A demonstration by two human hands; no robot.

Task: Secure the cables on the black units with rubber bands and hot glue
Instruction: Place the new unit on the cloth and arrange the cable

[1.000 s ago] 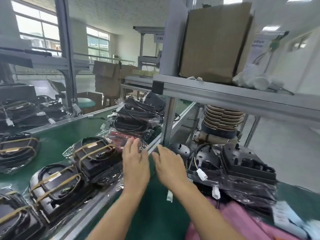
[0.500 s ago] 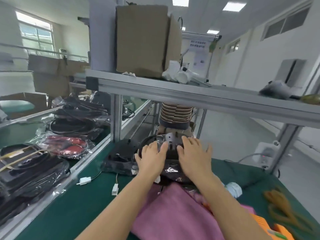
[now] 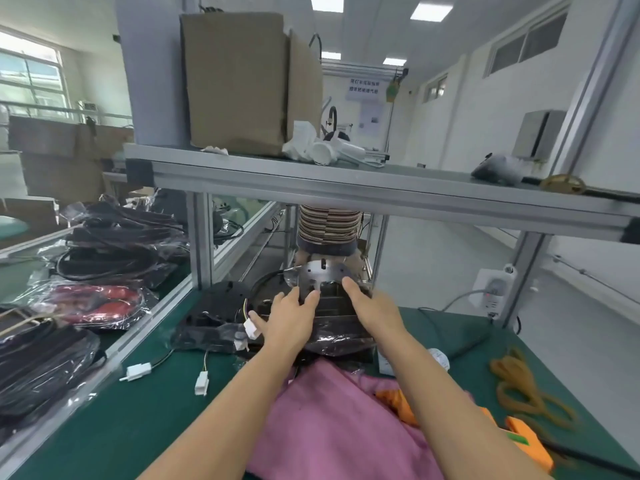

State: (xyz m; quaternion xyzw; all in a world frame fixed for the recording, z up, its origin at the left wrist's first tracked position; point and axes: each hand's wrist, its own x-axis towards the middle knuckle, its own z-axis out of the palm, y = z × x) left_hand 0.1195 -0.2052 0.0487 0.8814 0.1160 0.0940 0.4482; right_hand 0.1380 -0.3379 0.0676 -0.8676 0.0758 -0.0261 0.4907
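Desk (image 3: 114, 431) with a green mat fills the low part of the view, and a long grey metal shelf (image 3: 346, 188) runs over it with a big brown cardboard box (image 3: 242, 84) on top. A second ago both hands were out to the left over the wrapped black units on the belt; now the view faces the pile straight ahead and both hands are on it. My guess is that a finished unit was set aside and a new one is being picked up, so the banding has not begun on this one.

Soft pink cloth (image 3: 332, 420) lies near the body. Past it sits the black plastic unit in clear wrap (image 3: 337, 318), at the back of the desk under the shelf. A bunch of tan rubber bands (image 3: 526, 389) lies well to the right, untouched.

Left hand (image 3: 289, 318) rests flat on the unit, fingers spread and mostly straight, gripping nothing. Right hand (image 3: 372, 311) lies just beside it on the same unit, fingers also straight. 2 small white cable plugs (image 3: 138, 371) lie loose on the mat.
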